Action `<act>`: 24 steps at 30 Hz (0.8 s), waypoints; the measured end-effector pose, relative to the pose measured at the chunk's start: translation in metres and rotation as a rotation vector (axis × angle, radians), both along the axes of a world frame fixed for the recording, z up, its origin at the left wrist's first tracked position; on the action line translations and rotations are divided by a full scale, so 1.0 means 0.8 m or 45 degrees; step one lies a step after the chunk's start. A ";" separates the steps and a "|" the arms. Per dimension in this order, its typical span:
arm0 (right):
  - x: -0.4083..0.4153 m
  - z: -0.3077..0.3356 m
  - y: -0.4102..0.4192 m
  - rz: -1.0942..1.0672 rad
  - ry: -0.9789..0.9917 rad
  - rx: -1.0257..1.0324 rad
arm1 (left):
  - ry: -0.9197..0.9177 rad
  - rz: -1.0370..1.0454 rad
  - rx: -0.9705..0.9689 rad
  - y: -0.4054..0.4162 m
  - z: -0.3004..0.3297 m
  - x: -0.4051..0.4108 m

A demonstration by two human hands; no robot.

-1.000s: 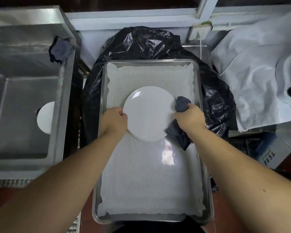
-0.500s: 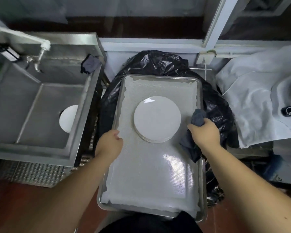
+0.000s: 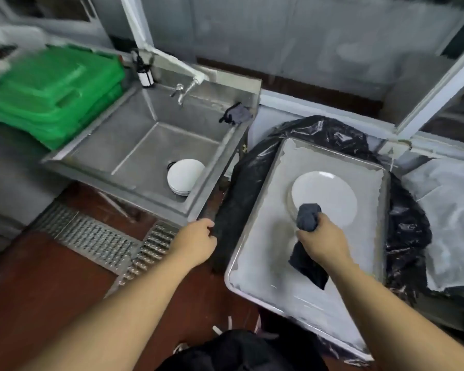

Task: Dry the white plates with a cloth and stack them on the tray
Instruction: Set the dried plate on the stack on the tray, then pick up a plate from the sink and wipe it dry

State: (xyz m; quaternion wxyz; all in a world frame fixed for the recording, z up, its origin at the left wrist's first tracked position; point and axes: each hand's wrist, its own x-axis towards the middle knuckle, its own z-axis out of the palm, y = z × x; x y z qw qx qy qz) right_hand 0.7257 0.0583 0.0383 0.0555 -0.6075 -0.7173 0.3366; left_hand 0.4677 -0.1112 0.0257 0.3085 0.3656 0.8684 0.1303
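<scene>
Right hand (image 3: 322, 238) grips cloth (image 3: 307, 219) over tray (image 3: 255, 263); plate stack (image 3: 330, 194) on tray just beyond grip. Left hand (image 3: 196, 243) left of tray. Sink (image 3: 134, 145) farther left, plates (image 3: 184, 176) in it.

The plates (image 3: 330, 195) are white, the cloth (image 3: 307, 218) is dark blue-grey, the tray (image 3: 255, 263) is silver, the crates (image 3: 54, 92) are green.

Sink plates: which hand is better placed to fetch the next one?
Left. The left hand holds nothing and hangs near the sink corner, closest to the plates in the sink. The right hand grips the cloth over the tray.
</scene>
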 end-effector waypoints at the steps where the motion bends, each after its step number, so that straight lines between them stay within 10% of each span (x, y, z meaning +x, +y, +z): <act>1: -0.021 0.003 -0.021 0.045 -0.001 0.007 | 0.004 0.024 0.020 -0.026 0.005 -0.011; 13: -0.263 0.003 -0.244 0.467 0.028 -0.049 | -0.060 0.377 0.071 -0.302 0.039 -0.139; 24: -0.423 -0.005 -0.264 0.701 -0.040 -0.100 | -0.094 0.432 0.048 -0.328 0.032 -0.232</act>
